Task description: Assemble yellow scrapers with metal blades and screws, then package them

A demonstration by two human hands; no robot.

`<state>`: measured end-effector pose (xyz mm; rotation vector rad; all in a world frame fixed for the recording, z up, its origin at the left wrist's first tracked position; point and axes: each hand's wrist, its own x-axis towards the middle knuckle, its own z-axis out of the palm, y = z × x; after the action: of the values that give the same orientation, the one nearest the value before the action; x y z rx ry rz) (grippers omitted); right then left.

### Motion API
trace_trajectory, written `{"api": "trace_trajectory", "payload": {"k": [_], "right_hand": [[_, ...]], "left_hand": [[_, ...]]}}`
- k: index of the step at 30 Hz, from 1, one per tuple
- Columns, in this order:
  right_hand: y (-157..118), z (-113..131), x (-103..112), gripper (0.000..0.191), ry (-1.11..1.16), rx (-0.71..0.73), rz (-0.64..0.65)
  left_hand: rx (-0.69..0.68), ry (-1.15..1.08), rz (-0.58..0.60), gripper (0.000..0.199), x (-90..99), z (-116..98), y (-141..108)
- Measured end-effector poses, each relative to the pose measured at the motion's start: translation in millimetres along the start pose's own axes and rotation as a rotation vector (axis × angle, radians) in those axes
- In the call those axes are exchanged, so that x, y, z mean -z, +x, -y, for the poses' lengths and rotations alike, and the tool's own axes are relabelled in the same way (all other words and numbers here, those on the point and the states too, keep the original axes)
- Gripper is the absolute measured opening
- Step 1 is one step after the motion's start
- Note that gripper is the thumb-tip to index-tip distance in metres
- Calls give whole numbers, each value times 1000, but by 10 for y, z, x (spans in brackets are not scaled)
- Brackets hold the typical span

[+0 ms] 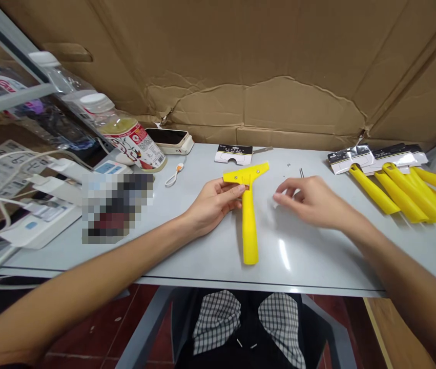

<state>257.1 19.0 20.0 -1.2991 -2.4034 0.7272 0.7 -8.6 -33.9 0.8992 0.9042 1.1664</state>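
Near the middle of the table, my left hand is closed on a yellow scraper, thumb across its neck just under the head. Two small screws show on the scraper's wide head, which points away from me; the handle points toward me. To the right of the scraper is my right hand, apart from it, with fingers curled and thumb and fingertips close together. Whatever they pinch, if anything, I cannot make out. Just beyond that hand lies a thin metal rod, partly hidden, and some tiny screws.
Several yellow handles with black-and-white card packages lie at the right. At the back are another card package, a thin blade and a phone. Bottles, a power strip and cables crowd the left.
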Motion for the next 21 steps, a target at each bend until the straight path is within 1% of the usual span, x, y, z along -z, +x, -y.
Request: {"api": "trace_trajectory", "payload": {"k": [2,3,4,6,9,12,14,15,16,18,20,21], "right_hand": [[-30,123,-205,37,202,22,159],[-39,155,-292,35,285,37,222],[-43,171,-365,34,369,40,257],[-40,161,-464,30,542,12,307],[-22,106,-521,30,758,-47,344],[-6,76,-505,29,827,-50,360],[-1,76,-456,28,847,-47,342],[2,77,-420,28,859,-45,318],[6,75,-377,28,873,-42,282],[26,47,-276,29,897,-31,182],[64,-20,-168,30,917,-24,56],[89,-66,-116,30,919,-27,8]], "left_hand": [[-34,-20,16,26,-1,-22,1],[-48,-22,21,26,-5,-35,0],[-58,-19,24,25,-11,-46,-3],[-67,0,22,26,-30,-56,-10],[-96,60,16,29,-62,-37,-14],[-125,136,32,34,-68,-31,13],[-138,180,39,38,-39,-73,67],[-157,203,16,41,-12,-108,107],[-189,245,-30,42,26,-151,157],[-276,358,-180,42,132,-241,286],[-295,507,-275,45,275,-319,451],[-303,621,-310,49,355,-350,544]]}}
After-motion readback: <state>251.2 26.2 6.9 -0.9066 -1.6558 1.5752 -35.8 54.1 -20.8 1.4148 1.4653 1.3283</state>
